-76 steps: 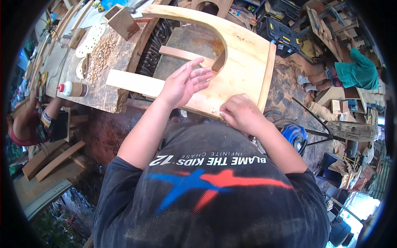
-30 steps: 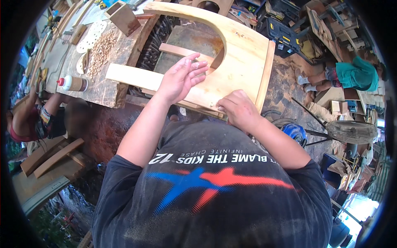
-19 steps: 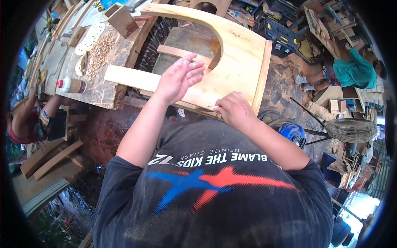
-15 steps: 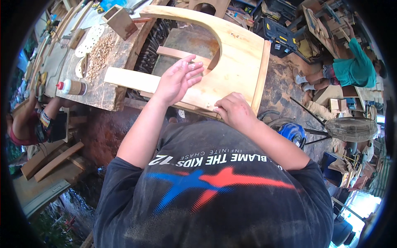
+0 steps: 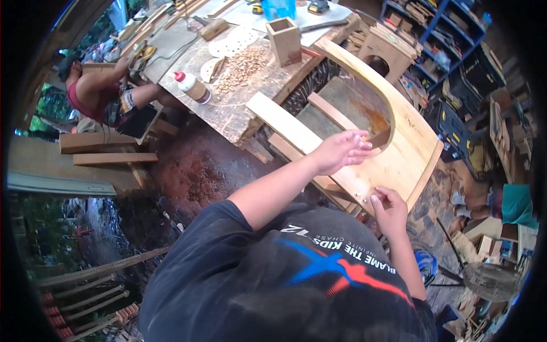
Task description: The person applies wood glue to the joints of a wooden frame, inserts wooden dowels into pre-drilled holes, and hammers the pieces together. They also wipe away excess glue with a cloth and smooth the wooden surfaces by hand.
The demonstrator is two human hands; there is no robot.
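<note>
A pale wooden panel (image 5: 405,139) with a large curved cutout and a long arm lies before me, past the table's edge. My left hand (image 5: 342,153) hovers over it by the cutout, fingers stretched out, with whitish smears on the fingertips. At the panel's near corner, my right hand (image 5: 391,208) rests with thumb and fingertips drawn together; anything between them is too small to make out. Small dark round spots (image 5: 364,199) mark the wood beside that thumb.
On the worktable (image 5: 228,121) are a red-capped bottle (image 5: 192,87), a pile of small wood pieces (image 5: 242,68) and an open wooden box (image 5: 284,43). One person (image 5: 102,94) sits at the left, another in green (image 5: 517,205) at the right. A fan (image 5: 491,281) stands lower right.
My view has swung left, so the panel and table appear farther right. My left hand stays open over the panel; my right hand stays at its near corner.
</note>
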